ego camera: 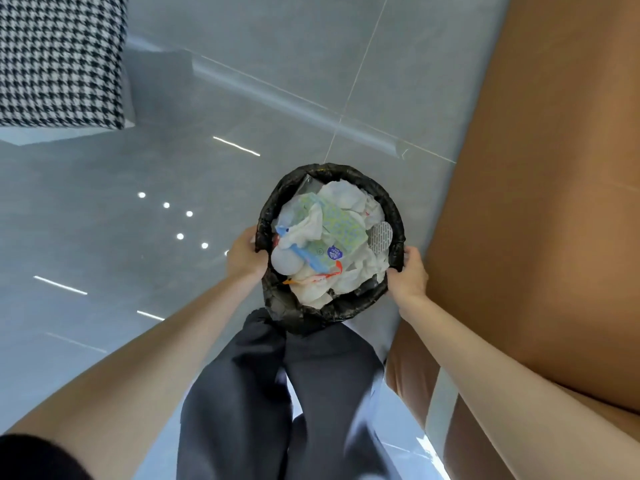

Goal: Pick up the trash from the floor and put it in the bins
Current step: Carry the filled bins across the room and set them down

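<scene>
**A:** Quick, what have you got? Big stuff first.

**B:** I see glossy grey tiled floor (104,237) over the left and top of frame, with light reflections on it. A brown surface (554,168) runs down the whole right side. There's a houndstooth cushion (59,57) in the upper left corner and dark trousers (259,393) at bottom centre.

**A:** And the bin?

**B:** The bin (346,306) is at frame centre, just above the trousers and near the brown surface. A black liner (273,206) is folded over its rim. I cannot tell whether it's lifted or standing on the floor.

**A:** Trash?

**B:** The trash (332,237) is inside the bin, piled close to the rim. It's crumpled white tissues (346,199), a green-patterned pack (343,226) with a round blue label, and some blue and orange scraps.

**A:** Hands?

**B:** The left hand (246,254) is grasping the rim on the frame-left side. The right hand (408,275) is grasping it on the frame-right side, fingers curled over the edge. Both forearms are bare.
</scene>
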